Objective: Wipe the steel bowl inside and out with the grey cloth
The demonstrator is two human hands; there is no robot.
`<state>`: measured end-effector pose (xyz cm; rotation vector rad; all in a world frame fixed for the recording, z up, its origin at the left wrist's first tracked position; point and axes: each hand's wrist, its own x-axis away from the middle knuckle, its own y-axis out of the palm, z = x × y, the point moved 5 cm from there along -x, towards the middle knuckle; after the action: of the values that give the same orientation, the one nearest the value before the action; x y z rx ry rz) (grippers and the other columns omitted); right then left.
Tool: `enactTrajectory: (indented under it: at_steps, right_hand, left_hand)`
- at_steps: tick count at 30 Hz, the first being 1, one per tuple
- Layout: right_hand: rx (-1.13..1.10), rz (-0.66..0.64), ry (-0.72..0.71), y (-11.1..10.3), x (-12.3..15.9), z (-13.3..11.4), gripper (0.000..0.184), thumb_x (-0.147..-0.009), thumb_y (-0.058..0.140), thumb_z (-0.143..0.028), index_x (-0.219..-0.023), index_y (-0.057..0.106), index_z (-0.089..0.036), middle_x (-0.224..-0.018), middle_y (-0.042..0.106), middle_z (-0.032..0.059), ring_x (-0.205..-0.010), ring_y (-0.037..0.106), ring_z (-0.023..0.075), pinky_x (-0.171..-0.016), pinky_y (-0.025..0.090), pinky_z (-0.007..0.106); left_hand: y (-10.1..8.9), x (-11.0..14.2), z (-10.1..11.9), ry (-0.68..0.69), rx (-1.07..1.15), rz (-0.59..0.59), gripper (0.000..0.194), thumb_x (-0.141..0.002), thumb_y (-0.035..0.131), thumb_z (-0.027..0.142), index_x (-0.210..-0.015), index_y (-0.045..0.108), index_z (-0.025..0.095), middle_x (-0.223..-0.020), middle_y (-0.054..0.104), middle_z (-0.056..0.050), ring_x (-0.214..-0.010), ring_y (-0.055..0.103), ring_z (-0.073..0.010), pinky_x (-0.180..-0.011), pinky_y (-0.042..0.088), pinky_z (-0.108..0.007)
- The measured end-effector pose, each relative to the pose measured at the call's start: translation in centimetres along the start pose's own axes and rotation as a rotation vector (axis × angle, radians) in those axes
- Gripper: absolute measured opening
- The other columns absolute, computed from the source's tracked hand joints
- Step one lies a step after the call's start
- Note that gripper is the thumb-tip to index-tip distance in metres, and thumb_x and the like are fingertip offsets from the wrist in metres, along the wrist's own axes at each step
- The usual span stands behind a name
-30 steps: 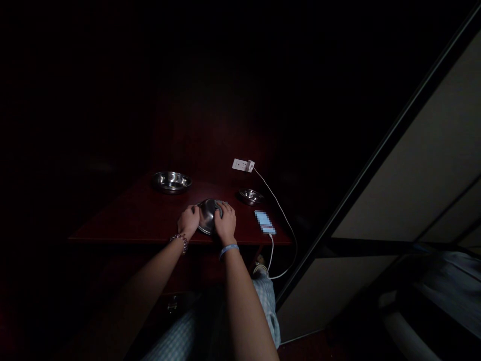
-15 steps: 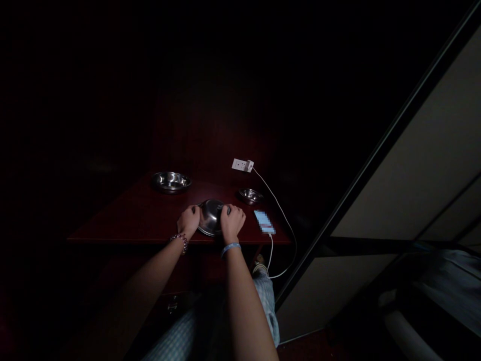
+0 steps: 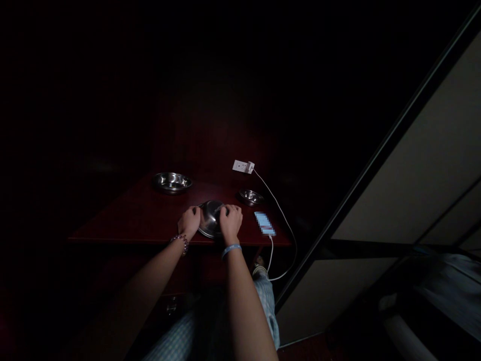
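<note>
Left hand (image 3: 189, 222) and right hand (image 3: 231, 222) are clasped to opposite sides of an overturned metal bowl (image 3: 211, 219), which is held dome upward between them, near the front edge of the dark red tabletop (image 3: 139, 215). A beaded bracelet (image 3: 182, 242) is worn on the left wrist, a blue wristband (image 3: 231, 248) on the right. Farther back to the left, a wider metal dish (image 3: 172, 183) is set upright; beyond the right hand, a small metal bowl (image 3: 250, 197) is placed, with a phone (image 3: 264, 223) laid nearer, joined by a white cable (image 3: 272, 249) to the wall socket (image 3: 240, 166)
</note>
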<state>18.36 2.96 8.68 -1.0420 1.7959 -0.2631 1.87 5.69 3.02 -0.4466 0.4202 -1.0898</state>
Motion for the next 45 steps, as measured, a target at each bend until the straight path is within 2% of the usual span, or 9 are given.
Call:
enactTrajectory:
  at_steps: [8, 14, 19, 24, 29, 32, 35, 40, 45]
  right_hand:
    - [0.080, 0.044, 0.173, -0.2, 0.0, 1.8, 0.034, -0.092, 0.041, -0.022, -0.097, 0.074, -0.018, -0.108, 0.071, 0.0147, -0.108, 0.057, 0.0310, -0.090, 0.043, 0.044]
    - [-0.006, -0.080, 0.033, 1.1, 0.4, 0.7, 0.036, -0.095, 0.046, -0.027, -0.122, 0.067, -0.021, -0.131, 0.064, 0.0082, -0.121, 0.051, 0.0280, -0.098, 0.041, 0.041]
    - [-0.074, -0.130, -0.107, 0.9, 0.3, -1.1, 0.033, -0.099, 0.043, -0.030, -0.106, 0.075, -0.024, -0.115, 0.072, 0.0045, -0.108, 0.058, 0.0223, -0.095, 0.042, 0.033]
    - [-0.070, -0.058, 0.042, -0.1, -0.3, -0.3, 0.053, -0.103, 0.029, -0.037, -0.083, 0.076, -0.021, -0.089, 0.075, 0.0074, -0.091, 0.065, 0.0215, -0.087, 0.042, 0.032]
    - [-0.008, 0.043, 0.124, -0.7, 0.0, 0.3, 0.047, -0.104, 0.024, -0.032, -0.122, 0.065, -0.016, -0.108, 0.072, 0.0133, -0.104, 0.063, 0.0244, -0.097, 0.038, 0.039]
    - [-0.061, -0.024, 0.026, 0.0, 0.3, -0.5, 0.045, -0.103, 0.028, -0.035, -0.137, 0.053, -0.020, -0.124, 0.066, 0.0121, -0.117, 0.057, 0.0241, -0.103, 0.036, 0.040]
    - [-0.121, -0.115, -0.072, 0.9, 0.6, -1.3, 0.044, -0.103, 0.031, -0.037, -0.138, 0.052, -0.023, -0.128, 0.064, 0.0089, -0.121, 0.054, 0.0225, -0.105, 0.035, 0.038]
    - [-0.306, -0.093, -0.052, 0.9, -0.1, -1.0, 0.047, -0.104, 0.020, -0.038, -0.132, 0.056, -0.024, -0.107, 0.073, 0.0034, -0.107, 0.063, 0.0178, -0.098, 0.042, 0.031]
    - [-0.414, -0.041, 0.130, 0.7, -0.5, 0.6, 0.047, -0.103, 0.023, -0.039, -0.122, 0.061, -0.022, -0.084, 0.076, 0.0023, -0.096, 0.069, 0.0198, -0.089, 0.047, 0.030]
  left_hand:
    - [0.0, 0.1, -0.1, 0.003, 0.006, 0.009, 0.045, -0.096, 0.033, 0.042, -0.119, 0.067, 0.022, -0.114, 0.073, -0.014, -0.103, 0.069, -0.0292, -0.083, 0.051, -0.036]
    - [0.0, 0.0, -0.1, 0.008, 0.014, -0.001, 0.045, -0.097, 0.033, 0.040, -0.119, 0.067, 0.021, -0.116, 0.073, -0.014, -0.104, 0.069, -0.0297, -0.084, 0.051, -0.037]
    - [0.1, -0.1, -0.1, -0.004, 0.011, -0.008, 0.045, -0.097, 0.033, 0.039, -0.119, 0.067, 0.021, -0.116, 0.073, -0.014, -0.105, 0.069, -0.0296, -0.085, 0.050, -0.036]
    - [0.0, -0.1, -0.1, 0.004, 0.010, 0.003, 0.044, -0.096, 0.035, 0.041, -0.120, 0.067, 0.021, -0.115, 0.073, -0.014, -0.104, 0.069, -0.0291, -0.084, 0.050, -0.035]
    - [0.0, 0.0, -0.1, 0.012, 0.009, 0.005, 0.045, -0.096, 0.034, 0.040, -0.119, 0.067, 0.021, -0.116, 0.073, -0.014, -0.103, 0.069, -0.0299, -0.083, 0.050, -0.036]
    - [0.0, -0.1, -0.1, 0.010, 0.005, 0.009, 0.044, -0.096, 0.034, 0.040, -0.119, 0.067, 0.022, -0.114, 0.073, -0.013, -0.102, 0.069, -0.0291, -0.083, 0.051, -0.035]
    - [0.0, -0.1, -0.1, 0.008, 0.002, 0.014, 0.043, -0.096, 0.034, 0.039, -0.118, 0.067, 0.022, -0.113, 0.074, -0.013, -0.103, 0.070, -0.0287, -0.083, 0.051, -0.035]
    - [0.1, -0.2, -0.1, 0.013, 0.001, 0.016, 0.042, -0.096, 0.035, 0.039, -0.118, 0.068, 0.022, -0.114, 0.074, -0.013, -0.103, 0.070, -0.0289, -0.082, 0.051, -0.035]
    - [0.2, -0.2, -0.3, 0.013, 0.017, 0.014, 0.044, -0.096, 0.035, 0.041, -0.118, 0.067, 0.022, -0.114, 0.074, -0.013, -0.104, 0.069, -0.0300, -0.083, 0.050, -0.036]
